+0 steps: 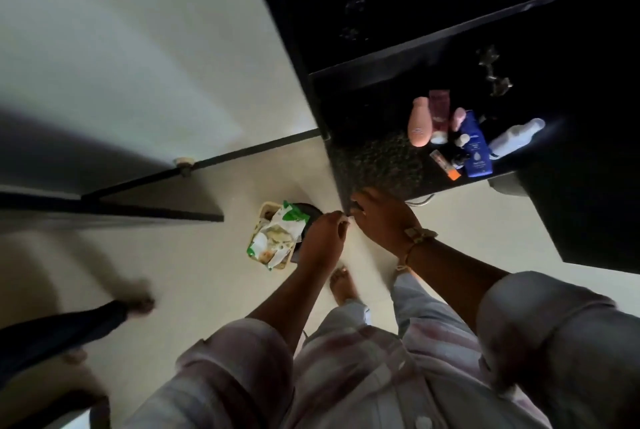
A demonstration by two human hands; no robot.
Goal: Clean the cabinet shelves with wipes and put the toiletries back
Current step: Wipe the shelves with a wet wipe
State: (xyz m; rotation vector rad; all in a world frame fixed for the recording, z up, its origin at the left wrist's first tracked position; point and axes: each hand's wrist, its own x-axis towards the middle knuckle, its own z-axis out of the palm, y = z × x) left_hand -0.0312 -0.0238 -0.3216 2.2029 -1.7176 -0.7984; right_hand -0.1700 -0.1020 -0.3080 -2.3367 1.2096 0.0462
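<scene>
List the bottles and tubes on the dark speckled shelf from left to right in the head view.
Left to right: peach bottle → dark red tube → blue bottle → white bottle.

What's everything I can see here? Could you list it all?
Shelf: one, dark speckled, upper right.
Peach bottle: one, peach, on the shelf.
Maroon tube: one, maroon, beside the peach bottle.
Blue bottle: one, blue, on the shelf.
White bottle: one, white, right of the blue bottle.
Stick: one, orange-tipped, shelf front.
Wipes pack: one, green and white, in the basket.
Basket: one, pale, on the floor.
Another person's foot: one, blurred, left.
Left hand: one, beside the wipes pack.
Right hand: one, at the shelf's corner.
</scene>
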